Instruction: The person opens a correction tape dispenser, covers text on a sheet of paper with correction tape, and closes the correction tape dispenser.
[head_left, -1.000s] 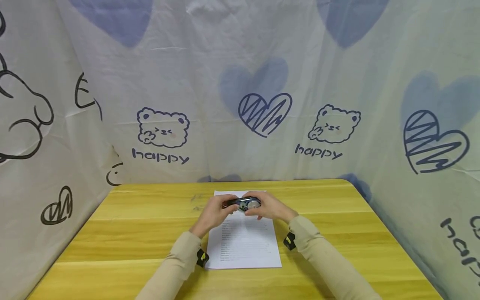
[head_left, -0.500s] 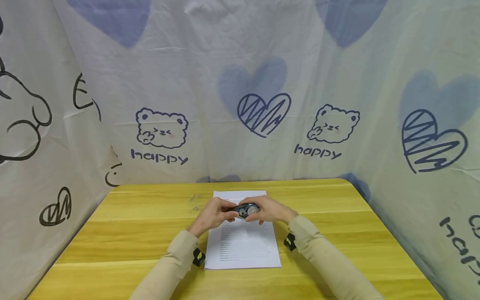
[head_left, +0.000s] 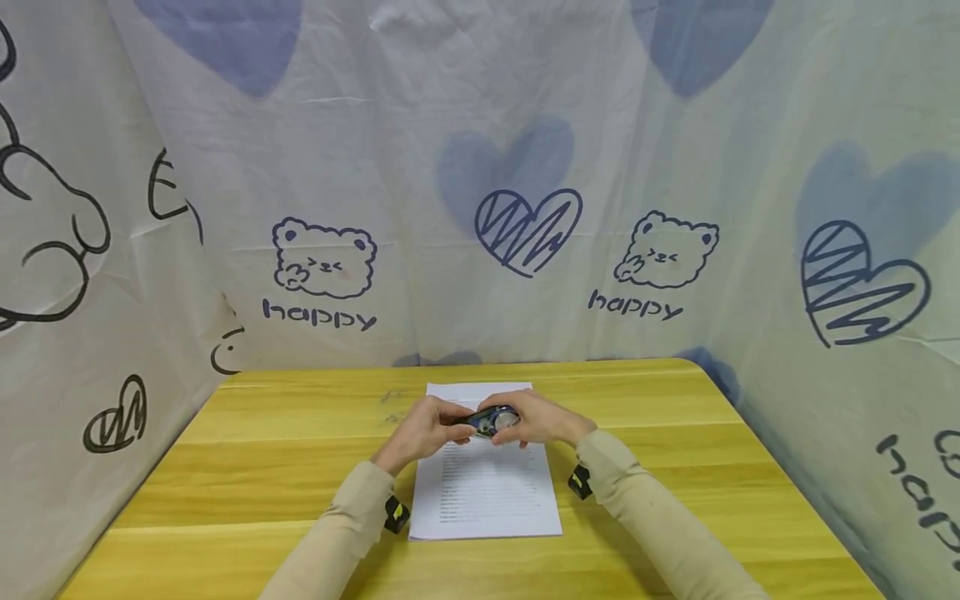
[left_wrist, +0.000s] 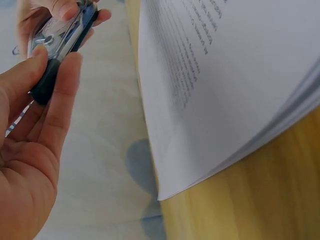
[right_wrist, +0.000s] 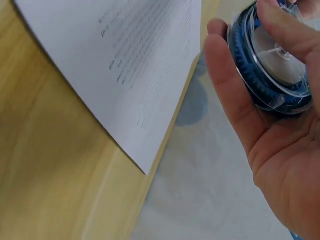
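Note:
A correction tape [head_left: 504,420] with a clear case and dark blue gears is held above a stack of printed paper [head_left: 487,492]. My right hand [head_left: 542,419] grips its rounded body, thumb on one face; in the right wrist view the white spool and toothed wheel [right_wrist: 245,67] show between thumb and fingers. With thumb and fingers, my left hand [head_left: 423,432] pinches the narrow dark end [left_wrist: 46,86], seen in the left wrist view. Whether that end is a separate cap, I cannot tell. Fingers partly cover the case in the head view.
The paper lies flat on a yellow wood-grain table [head_left: 285,467]. White cloth [head_left: 420,167] printed with hearts and bears hangs behind the table and at both sides. Black straps with wrist cameras [head_left: 397,514] sit under both wrists.
Both hands have come slightly nearer me with the correction tape, which is now more tilted, its left end lower. Over the last half second they have hardly moved.

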